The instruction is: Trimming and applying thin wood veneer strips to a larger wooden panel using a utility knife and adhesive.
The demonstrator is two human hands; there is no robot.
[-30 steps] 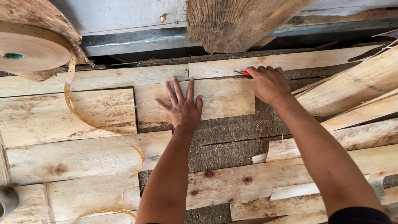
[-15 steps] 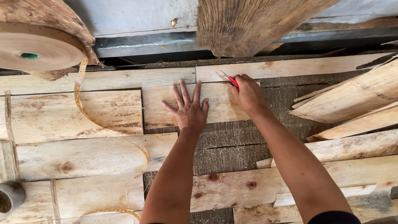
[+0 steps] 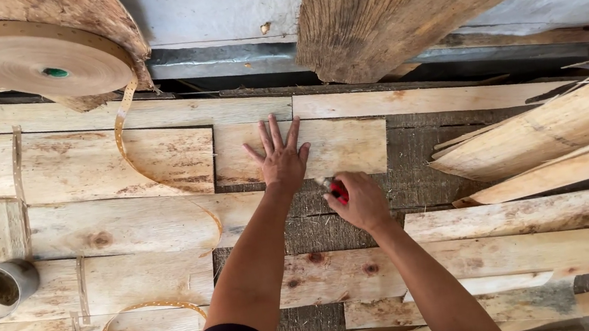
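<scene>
**Hand flat on a veneer sheet, cutter in the other**

The left hand (image 3: 280,158) lay flat with its fingers spread wide on a pale rectangular veneer sheet (image 3: 341,145), gripping nothing, only pressing down. Just right of it and nearer the person, the right hand (image 3: 360,201) had its grip closed around a small red-handled cutter (image 3: 339,191), whose tip sat at the lower edge of that sheet. Under both hands lay more wood strips over a dark tabletop (image 3: 415,173). Far left of the left hand, a roll of tan paper tape (image 3: 34,59) trailed a loose curl, and a small grey cup (image 3: 1,287) stood on the boards.
</scene>
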